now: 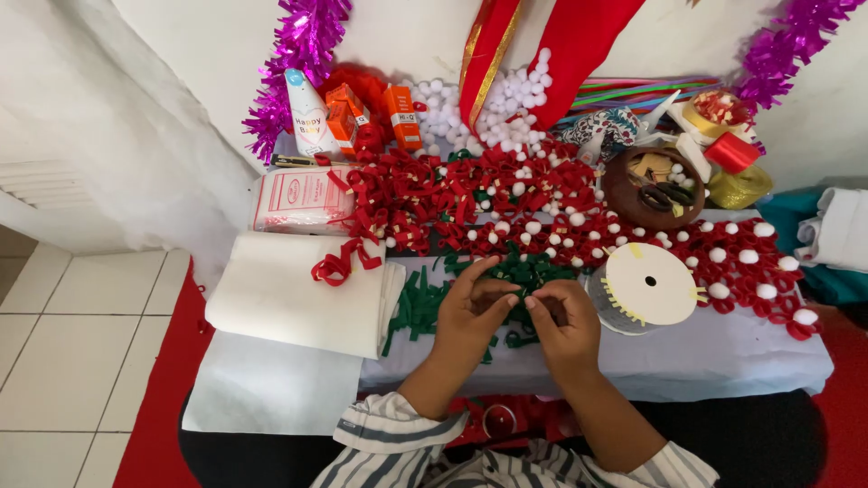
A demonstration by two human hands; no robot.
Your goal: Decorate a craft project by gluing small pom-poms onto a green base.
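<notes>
My left hand (470, 316) and my right hand (565, 323) meet over a pile of green ribbon loops (425, 303) on the white-covered table (723, 352). The fingertips of both pinch one small green ribbon piece (523, 298) between them. Behind the pile lie many red ribbon loops (434, 194) with white pompoms on them. A white ribbon spool (646, 285) stands just right of my right hand.
A roll of white felt (289, 294) lies at the left with a red ribbon curl on it. At the back are loose white pompoms (506, 113), orange boxes (402, 116), a white bottle (307, 113), a brown bowl (653, 188), purple tinsel (298, 54) and red cloth (579, 45).
</notes>
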